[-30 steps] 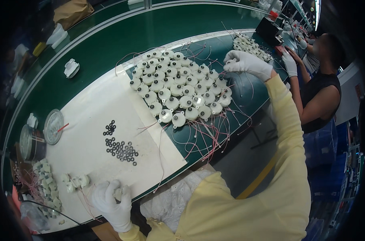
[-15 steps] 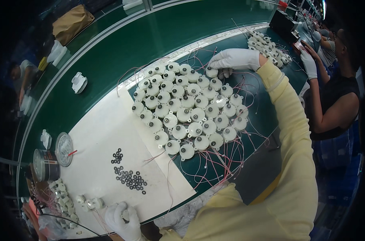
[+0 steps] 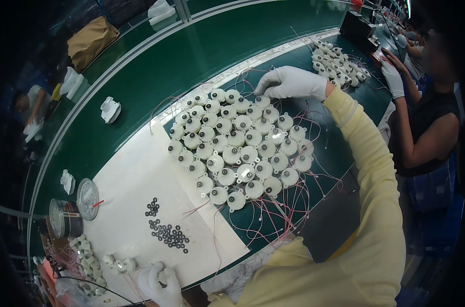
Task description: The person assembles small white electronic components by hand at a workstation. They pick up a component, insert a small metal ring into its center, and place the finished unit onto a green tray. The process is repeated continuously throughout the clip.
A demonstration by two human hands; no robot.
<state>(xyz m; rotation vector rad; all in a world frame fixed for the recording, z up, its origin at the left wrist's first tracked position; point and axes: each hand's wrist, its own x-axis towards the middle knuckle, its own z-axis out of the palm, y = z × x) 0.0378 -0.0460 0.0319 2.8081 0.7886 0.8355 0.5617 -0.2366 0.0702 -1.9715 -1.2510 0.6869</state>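
Note:
My right hand (image 3: 296, 83), in a white glove, reaches to the far edge of a packed group of round white geared motors (image 3: 236, 138). Its fingers are stretched out, fingertips beside the outermost motor (image 3: 263, 101), which rests among the others; whether they touch is unclear. Most motors carry a small black ring on an upright post. Close to the table's near edge, my gloved left hand (image 3: 158, 286) is curled around a white motor (image 3: 162, 278), partly hidden by the fingers. Loose black rings (image 3: 168, 233) lie on the white sheet (image 3: 135, 174) beyond it.
Pink and white wires (image 3: 273, 215) trail from the motors. A tub (image 3: 66, 218), its lid (image 3: 88, 198) and more motors (image 3: 89, 263) stand at left. Another motor group (image 3: 337, 64) lies at far right, where a co-worker (image 3: 427, 112) sits. A green surface (image 3: 155, 66) stretches beyond.
My right hand has shifted slightly left over the outermost motor, its fingers straighter than before. The motor stays in place. My left hand still holds its motor. The whole view has shifted slightly.

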